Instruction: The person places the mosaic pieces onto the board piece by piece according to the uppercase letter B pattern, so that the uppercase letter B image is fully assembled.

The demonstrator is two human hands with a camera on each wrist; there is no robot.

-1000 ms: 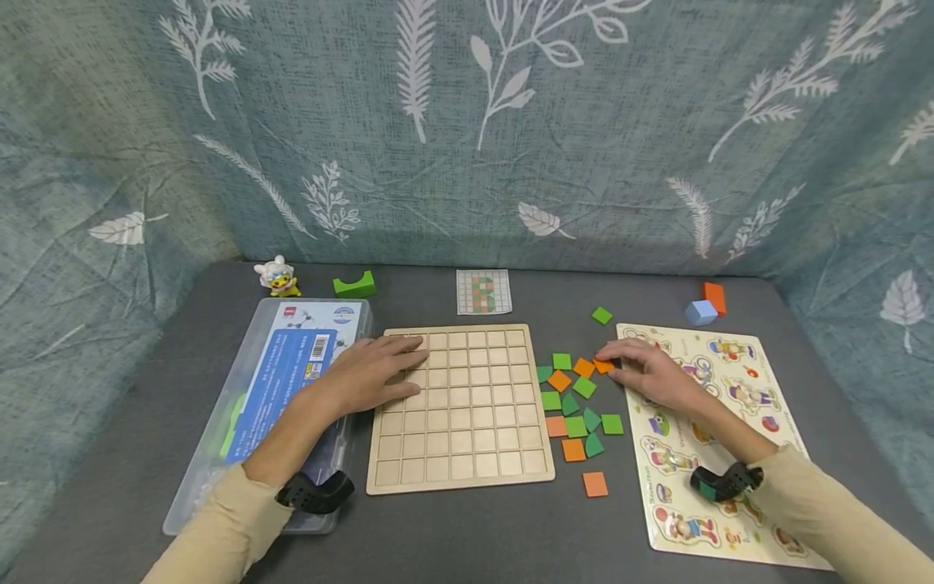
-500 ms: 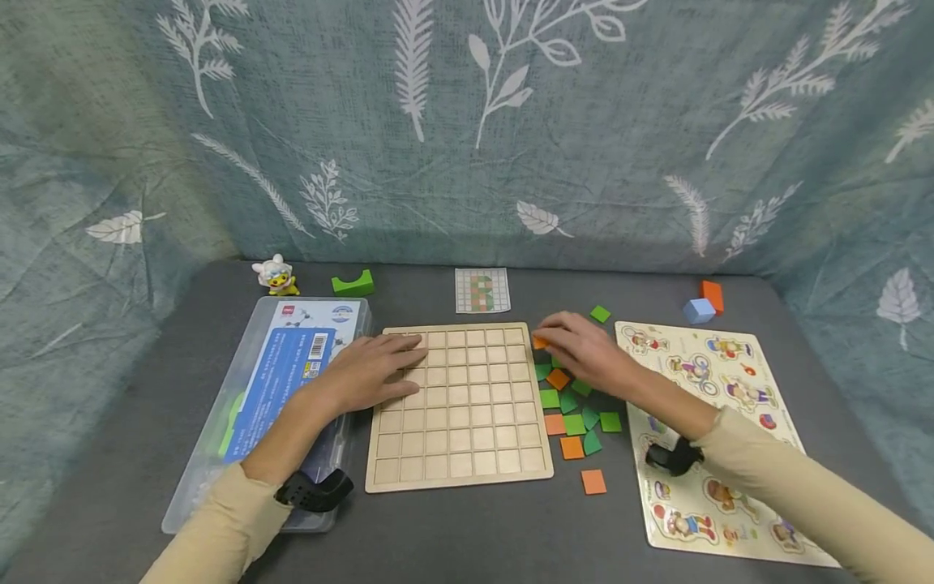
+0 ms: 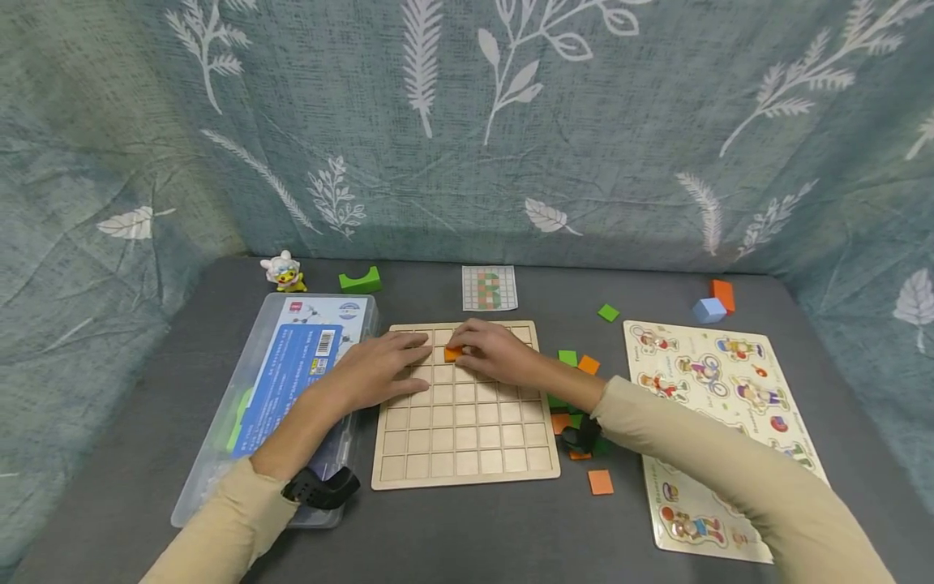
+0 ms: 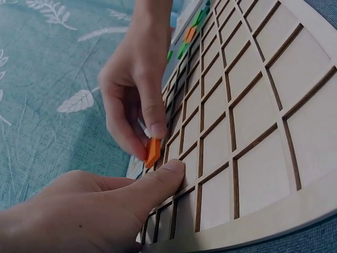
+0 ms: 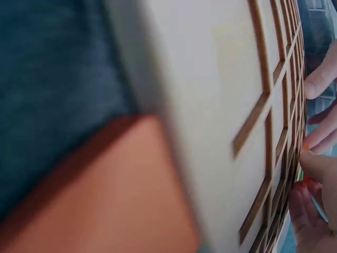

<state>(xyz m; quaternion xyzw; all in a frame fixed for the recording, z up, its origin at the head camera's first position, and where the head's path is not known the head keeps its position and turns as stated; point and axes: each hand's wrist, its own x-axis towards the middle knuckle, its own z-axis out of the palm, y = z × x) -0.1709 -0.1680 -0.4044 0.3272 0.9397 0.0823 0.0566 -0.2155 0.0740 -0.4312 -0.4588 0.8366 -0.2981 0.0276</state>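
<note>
My right hand (image 3: 498, 354) pinches an orange square tile (image 3: 452, 354) between thumb and fingertips, over the upper part of the wooden grid board (image 3: 467, 464). In the left wrist view the tile (image 4: 152, 152) is tilted on edge, close over the grid cells. My left hand (image 3: 381, 370) rests on the board's upper left side, fingers extended and its thumb (image 4: 171, 169) on the cells. Beside the board's right edge lie several loose green and orange tiles (image 3: 589, 365), partly hidden under my right forearm. A small printed grid card (image 3: 490, 289) lies behind the board.
A clear plastic case (image 3: 280, 381) with a blue label is under my left forearm. A picture puzzle board (image 3: 674, 478) lies at right, below my right sleeve. Along the back are a toy figure (image 3: 284, 272), a green arch block (image 3: 361, 281), a blue block (image 3: 709, 310) and a red block (image 3: 723, 295).
My right hand took the orange tile from the pile on the right and carried it left over the grid board. My left hand has stayed in place.
</note>
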